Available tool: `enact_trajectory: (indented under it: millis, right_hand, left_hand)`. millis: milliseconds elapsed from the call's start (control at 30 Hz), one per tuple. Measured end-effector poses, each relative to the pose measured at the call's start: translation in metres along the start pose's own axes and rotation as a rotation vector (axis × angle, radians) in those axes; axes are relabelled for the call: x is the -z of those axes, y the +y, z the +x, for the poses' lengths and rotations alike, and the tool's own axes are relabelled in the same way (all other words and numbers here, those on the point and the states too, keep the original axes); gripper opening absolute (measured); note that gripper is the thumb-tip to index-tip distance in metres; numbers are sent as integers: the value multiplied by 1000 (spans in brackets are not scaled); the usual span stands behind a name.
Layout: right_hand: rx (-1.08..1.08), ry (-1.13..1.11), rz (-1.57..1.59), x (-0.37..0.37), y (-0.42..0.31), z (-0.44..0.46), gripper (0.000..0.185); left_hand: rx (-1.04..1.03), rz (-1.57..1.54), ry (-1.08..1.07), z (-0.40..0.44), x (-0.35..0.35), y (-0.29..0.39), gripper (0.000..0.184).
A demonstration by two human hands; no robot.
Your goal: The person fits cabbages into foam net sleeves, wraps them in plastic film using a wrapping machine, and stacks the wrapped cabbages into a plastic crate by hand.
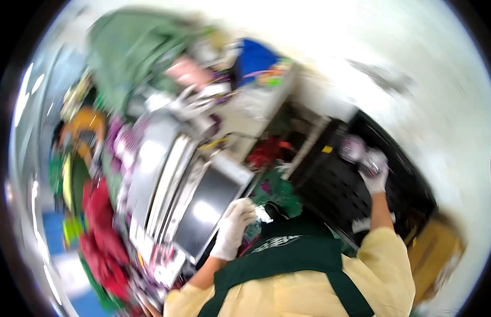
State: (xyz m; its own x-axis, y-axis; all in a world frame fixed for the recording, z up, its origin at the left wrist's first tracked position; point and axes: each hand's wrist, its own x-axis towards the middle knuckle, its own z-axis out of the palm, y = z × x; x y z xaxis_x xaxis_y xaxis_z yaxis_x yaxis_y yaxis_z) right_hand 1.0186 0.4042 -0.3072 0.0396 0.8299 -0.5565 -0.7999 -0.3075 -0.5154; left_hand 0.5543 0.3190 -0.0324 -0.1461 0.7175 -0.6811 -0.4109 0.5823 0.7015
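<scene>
My right hand (376, 181), in a white glove, reaches into a black plastic crate (322, 182). Its fingers are closed on a round, dark and whitish bundle (373, 161), too blurred to name more exactly. A similar round pinkish-purple bundle (353, 148) lies right beside it in the crate. My left hand (235, 224), gloved too, is held with curled fingers in front of my apron (288, 251). It is close to the lower right edge of a flat dark panel (209, 206); whether it holds anything is hidden. A shiny clear patch (263, 214) shows near its fingertips.
Motion blurs the view. Stacked white-framed panels (169, 185) stand to the left, beside a cluttered table (245, 124). Green cloth (134, 47) hangs behind. A cardboard box (436, 253) is at the lower right. A person in orange (86, 127) is farther left, near red bundles (103, 238).
</scene>
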Motion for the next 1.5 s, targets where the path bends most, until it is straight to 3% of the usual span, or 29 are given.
enact_trajectory:
  millis: [33,100,133,167,200,267,333,400,433,533,600,633,667,733,800,900,967,1067,1200,1267,1333,1367,1400,1500]
  right_hand:
    - [47,-30,-198,-5,5,5,70]
    - [-401,589,-3,26,5,32,97]
    - [-402,773,-245,27,5,39,101]
    - [-344,1010,-357,17,-3,39,82]
    - [-209,1129,-848,73,-10,74,64]
    - [308,1321,-1264,-75,-9,24,52]
    - [945,606,-1413,-153,4,22,38]
    - [927,6,-1191,-310,53,-13,29]
    - [761,-298,-1084,-374,83,-28,26]
    - [598,-977,-1186,-539,182,-76,31]
    - [604,-1292,-1258,-627,252,-102,40]
    - [921,-1449,-1393,-660,291,-91,51]
    - [1023,-1412,-1657,-686,327,-85,70]
    - [1092,-1225,-2076,-732,386,-80,109]
    - [1159,-1022,-2299,-752,434,-71,125]
    - [1121,-968,-2268,-780,465,-60,132]
    - [1133,-955,-2237,-790,480,-47,130]
    - [1177,-961,-2124,-794,485,-38,127]
    - [991,-1399,-1593,-806,421,-71,111]
    - [494,-1620,-1330,-804,382,-91,104]
    - [173,-1727,-1208,-787,356,-101,100]
    - [-143,-1721,-1058,-768,355,-101,96]
    - [-329,-1713,-1010,-748,356,-103,94]
    - [-96,-1768,-1125,-706,359,-102,94]
  left_hand:
    - [-18,6,5,-7,4,5,24]
    - [-38,-10,25,-15,18,11,24]
    - [-31,-26,39,-16,27,11,23]
    - [-72,-99,43,-17,43,10,25]
    - [-115,-137,77,-26,58,20,25]
    - [-221,-126,192,-42,89,42,26]
    - [-396,-146,288,-43,143,50,30]
    - [-458,-231,468,-37,194,77,30]
    - [-541,-169,497,-35,216,99,31]
    - [-790,125,648,-5,282,171,33]
    - [-970,174,682,54,339,206,37]
    - [-962,300,776,81,361,223,38]
    - [-948,430,870,102,374,243,39]
    - [-854,635,851,126,387,277,40]
    - [-877,725,866,151,393,300,35]
    - [-878,1048,983,175,394,331,39]
    - [-946,1053,968,223,410,333,47]
    - [-811,786,693,221,418,349,70]
    - [-698,284,538,160,399,343,83]
    - [-690,43,398,79,372,329,77]
    - [-483,-153,277,63,367,308,68]
    - [-434,-82,286,53,357,293,64]
    - [-518,-81,266,48,339,271,56]
    - [-516,-169,281,49,327,221,53]
